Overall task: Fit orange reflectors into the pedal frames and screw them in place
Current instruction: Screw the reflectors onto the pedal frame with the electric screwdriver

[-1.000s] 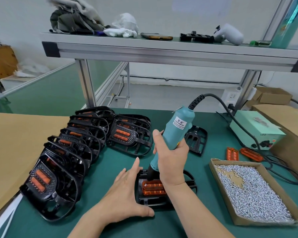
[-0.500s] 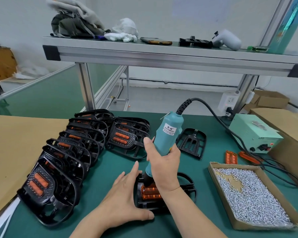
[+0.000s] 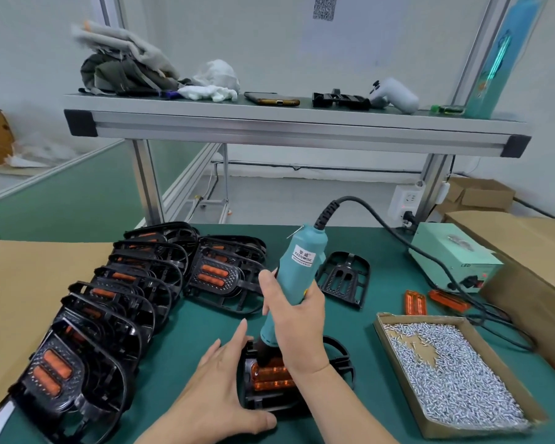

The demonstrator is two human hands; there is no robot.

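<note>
A black pedal frame [image 3: 340,360] lies on the green mat in front of me with an orange reflector [image 3: 269,378] seated in it. My right hand [image 3: 297,322] grips a teal electric screwdriver [image 3: 297,267], tilted, its black tip down on the reflector's left end. My left hand [image 3: 220,392] lies flat with straight fingers against the frame's left side, thumb along its near edge. An empty pedal frame [image 3: 343,278] sits behind the screwdriver. Two loose orange reflectors [image 3: 415,302] lie at the right.
A row of several pedal frames with reflectors fitted [image 3: 109,302] overlaps along the left. A cardboard tray of screws [image 3: 452,373] stands at the right. The screwdriver's cable runs to a green power box [image 3: 455,257]. Brown cardboard [image 3: 23,296] covers the far left.
The camera has tipped upward, so the bench sits lower in view. Both hands, the screwdriver and the pedal frame keep the same arrangement.
</note>
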